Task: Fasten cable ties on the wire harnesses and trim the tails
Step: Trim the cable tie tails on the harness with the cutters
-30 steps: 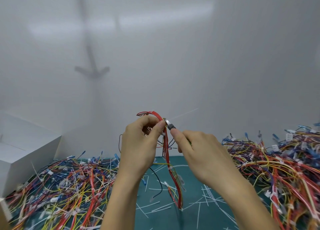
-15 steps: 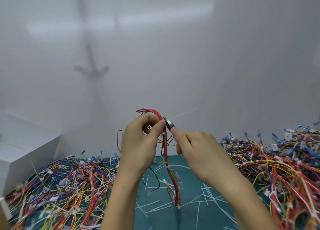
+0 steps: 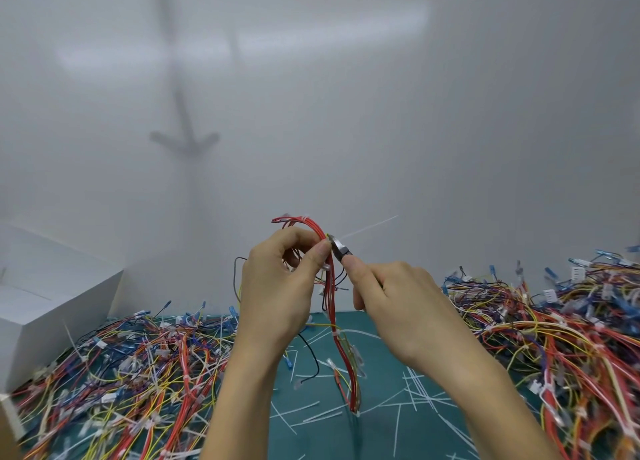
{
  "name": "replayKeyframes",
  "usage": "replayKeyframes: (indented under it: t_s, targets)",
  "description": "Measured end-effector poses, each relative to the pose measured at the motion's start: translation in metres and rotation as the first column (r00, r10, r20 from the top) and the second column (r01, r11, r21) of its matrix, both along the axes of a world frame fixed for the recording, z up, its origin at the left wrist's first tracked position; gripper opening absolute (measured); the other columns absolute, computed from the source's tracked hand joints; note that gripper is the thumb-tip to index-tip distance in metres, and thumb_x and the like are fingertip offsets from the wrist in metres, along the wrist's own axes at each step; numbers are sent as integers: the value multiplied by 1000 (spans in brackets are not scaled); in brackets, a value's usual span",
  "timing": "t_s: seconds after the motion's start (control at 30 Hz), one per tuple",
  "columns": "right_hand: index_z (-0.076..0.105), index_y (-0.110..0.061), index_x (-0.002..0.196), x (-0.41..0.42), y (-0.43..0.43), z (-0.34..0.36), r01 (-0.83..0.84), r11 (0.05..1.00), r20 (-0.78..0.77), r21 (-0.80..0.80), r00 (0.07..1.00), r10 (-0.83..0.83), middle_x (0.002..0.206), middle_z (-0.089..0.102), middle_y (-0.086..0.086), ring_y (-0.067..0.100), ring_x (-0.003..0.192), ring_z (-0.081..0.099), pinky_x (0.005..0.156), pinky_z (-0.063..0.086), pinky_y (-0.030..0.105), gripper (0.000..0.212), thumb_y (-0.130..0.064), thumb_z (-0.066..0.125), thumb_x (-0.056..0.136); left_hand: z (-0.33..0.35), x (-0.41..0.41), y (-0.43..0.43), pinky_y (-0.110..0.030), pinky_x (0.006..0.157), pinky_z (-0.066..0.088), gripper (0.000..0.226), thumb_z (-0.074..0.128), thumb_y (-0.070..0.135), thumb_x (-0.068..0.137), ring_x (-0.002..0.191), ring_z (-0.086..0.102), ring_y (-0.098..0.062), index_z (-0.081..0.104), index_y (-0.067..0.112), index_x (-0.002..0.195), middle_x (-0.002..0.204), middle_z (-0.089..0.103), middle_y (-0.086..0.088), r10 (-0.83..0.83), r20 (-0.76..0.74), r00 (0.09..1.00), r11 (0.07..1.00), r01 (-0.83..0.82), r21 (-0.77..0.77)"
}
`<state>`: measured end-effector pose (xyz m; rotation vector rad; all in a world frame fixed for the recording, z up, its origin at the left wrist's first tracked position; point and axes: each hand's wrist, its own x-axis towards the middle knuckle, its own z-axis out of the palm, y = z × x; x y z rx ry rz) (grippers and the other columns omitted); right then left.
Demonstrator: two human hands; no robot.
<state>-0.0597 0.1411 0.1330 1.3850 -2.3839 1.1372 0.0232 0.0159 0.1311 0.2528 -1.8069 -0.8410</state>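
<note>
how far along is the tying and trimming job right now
Done: trimmed tails litter the green mat, so other ties have been cut. In hand: the left hand pinches the red harness while the right hand holds the cutter at a tie whose tail sticks out uncut. To do: that cut, plus the harness piles; which are finished I cannot tell.

The left hand [image 3: 277,286] pinched a red wire harness [image 3: 334,303] just below its top bend, and the loose end hung down to the green mat [image 3: 381,421]. The right hand [image 3: 398,307] gripped a small metal cutter [image 3: 340,250], its tip against the harness where a thin white cable tie tail [image 3: 367,229] stuck out to the far right. Trimmed white tails [image 3: 415,387] lay scattered on the mat between a left pile of harnesses [image 3: 138,373] and a right pile of harnesses [image 3: 554,331]. A white box [image 3: 52,303] stood at the far left.
</note>
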Motion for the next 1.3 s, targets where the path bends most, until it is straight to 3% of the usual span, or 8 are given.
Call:
replayKeyframes:
  t_s: [0.13, 0.4, 0.57, 0.97, 1.3]
  targets:
    - [60, -7, 71, 0, -1, 0, -16, 1000, 45, -18, 999, 17, 65, 60, 14, 30, 66, 61, 67, 49, 42, 71, -62, 24, 98, 1, 0, -1, -45, 66, 51, 12, 70, 17, 90, 68, 58, -23, 71, 21, 78, 69, 66, 9, -3, -12, 1000, 1000, 3, 11]
    - [64, -12, 66, -4, -2, -1, -83, 994, 207, -72, 974, 96, 56, 58, 0, 30, 65, 64, 73, 57, 51, 68, -64, 32, 95, 0, 0, -4, -30, 63, 40, 9, 72, 17, 88, 68, 56, -18, 72, 21, 80, 71, 68, 5, 5, -41, 999, 1000, -6, -8]
    - [64, -13, 62, -5, -3, 0, -117, 988, 250, -102, 958, 139, 52, 58, -2, 25, 58, 61, 72, 57, 50, 67, -61, 34, 97, 0, 0, -3, -28, 66, 42, 9, 73, 17, 87, 70, 60, -14, 73, 23, 80, 72, 69, 6, 10, -69, 998, 1000, -11, -12]
    - [63, -13, 61, -4, -2, 3, -169, 977, 333, -134, 920, 205, 55, 57, 2, 17, 49, 57, 69, 56, 48, 64, -55, 35, 100, 0, -1, -3, -10, 68, 38, 13, 75, 18, 86, 70, 57, -1, 71, 28, 79, 73, 68, 11, 67, -100, 993, 996, -73, -54]
    - [63, -13, 60, -6, -2, 0, -191, 970, 360, -150, 903, 234, 52, 57, 1, 17, 47, 57, 61, 55, 43, 64, -56, 36, 100, 1, 0, -2, -14, 69, 40, 11, 75, 17, 86, 70, 57, -4, 71, 24, 78, 74, 69, 8, 58, -98, 994, 997, -62, -45]
